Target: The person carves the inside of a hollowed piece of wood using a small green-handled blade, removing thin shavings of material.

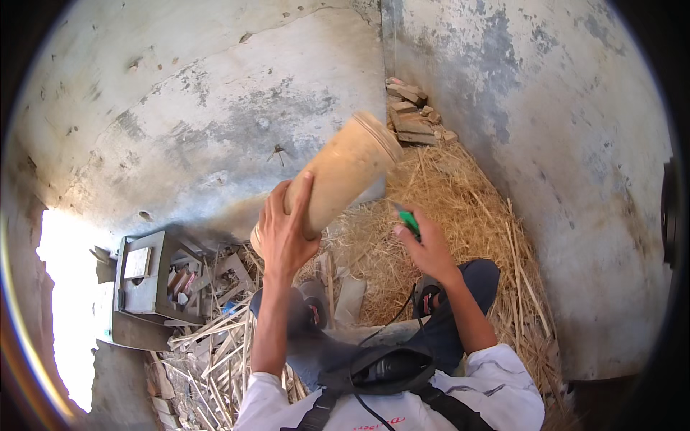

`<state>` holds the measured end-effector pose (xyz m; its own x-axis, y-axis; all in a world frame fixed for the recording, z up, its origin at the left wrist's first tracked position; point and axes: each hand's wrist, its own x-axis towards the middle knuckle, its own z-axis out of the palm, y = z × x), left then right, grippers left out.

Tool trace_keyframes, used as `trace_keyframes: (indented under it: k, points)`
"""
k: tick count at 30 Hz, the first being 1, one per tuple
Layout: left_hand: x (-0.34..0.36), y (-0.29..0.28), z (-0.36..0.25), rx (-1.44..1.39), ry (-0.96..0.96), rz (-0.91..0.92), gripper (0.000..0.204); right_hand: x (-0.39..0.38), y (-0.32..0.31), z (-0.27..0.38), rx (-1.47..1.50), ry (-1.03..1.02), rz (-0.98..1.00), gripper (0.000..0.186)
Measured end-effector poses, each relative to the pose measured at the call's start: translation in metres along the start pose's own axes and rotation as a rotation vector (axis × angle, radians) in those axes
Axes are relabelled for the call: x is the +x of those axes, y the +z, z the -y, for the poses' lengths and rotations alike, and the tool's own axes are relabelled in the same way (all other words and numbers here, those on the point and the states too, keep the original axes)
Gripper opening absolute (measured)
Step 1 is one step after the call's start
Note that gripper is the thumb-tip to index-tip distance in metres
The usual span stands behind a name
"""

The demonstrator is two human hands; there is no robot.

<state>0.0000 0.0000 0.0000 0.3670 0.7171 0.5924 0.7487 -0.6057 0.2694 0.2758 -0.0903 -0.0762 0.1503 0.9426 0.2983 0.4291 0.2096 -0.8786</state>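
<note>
A tan, smooth-sided cylinder [338,169], with raised rings round its ends, is held up at a slant in front of me. My left hand [285,226] grips its lower part from the near side, thumb and fingers spread round it. Its upper end leans to the right, and its lower end is partly behind my hand. To the right of the cylinder, my right hand [429,244] is closed round a small green-handled knife [410,223]. The blade points up and left, apart from the cylinder, and looks thin and blurred.
Straw-like shavings [445,187] cover the floor ahead and right. Broken bricks [413,115] are piled in the corner between worn plaster walls [503,93]. At left stands an open grey metal box [147,273] beside a bright opening. Split sticks [215,352] lie near my left leg.
</note>
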Motion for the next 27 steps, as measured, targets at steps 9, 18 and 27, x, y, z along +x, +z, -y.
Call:
trace_keyframes:
  k: [9,18,27]
  points:
    - [-0.026,0.034,0.0,-0.039,0.086,0.085,0.113,0.007,-0.006,0.011,0.929,0.344,-0.206,0.034]
    - [-0.049,0.047,-0.04,-0.457,-0.032,0.26,0.113,0.015,0.011,-0.008,1.25,0.226,-0.177,0.015]
    - [-0.037,0.059,-0.052,-0.631,-0.094,-0.305,0.08,0.011,0.001,0.009,1.193,0.234,-0.263,0.021]
